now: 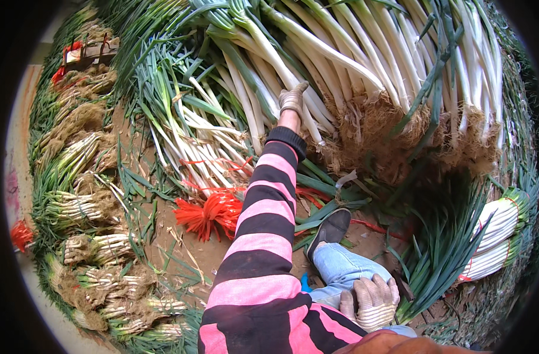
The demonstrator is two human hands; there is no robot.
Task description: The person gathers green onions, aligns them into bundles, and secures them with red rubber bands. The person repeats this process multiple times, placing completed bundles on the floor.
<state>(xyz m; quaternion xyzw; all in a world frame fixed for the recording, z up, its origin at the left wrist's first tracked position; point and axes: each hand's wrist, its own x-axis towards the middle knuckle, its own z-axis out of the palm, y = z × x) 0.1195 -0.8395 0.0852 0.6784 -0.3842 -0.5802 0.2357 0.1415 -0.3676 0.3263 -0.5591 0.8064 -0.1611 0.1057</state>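
My left hand [292, 101], in a soiled knit glove, reaches out to a heap of thick long green onions [313, 40] with white stalks. Its fingers curl down over one stalk [273, 48], the thumb lying to the right; the fingertips are hidden. Matted brown roots [371, 132] hang from the stalks to the right of that hand. My right hand [371, 301], gloved too, rests on my bent knee in blue jeans [349, 265]. Its fingers are a little apart and nothing shows in it. Green leaves [442, 248] lie just right of it.
Thinner onions [207, 146] lie left of my outstretched arm, near a bunch of red plastic ties [212, 212]. Rooted bundles [92, 248] line the left side. Trimmed white bundles [490, 239] with red bands lie at the right. Loose leaves litter the brown ground [198, 252] around my shoe [331, 230].
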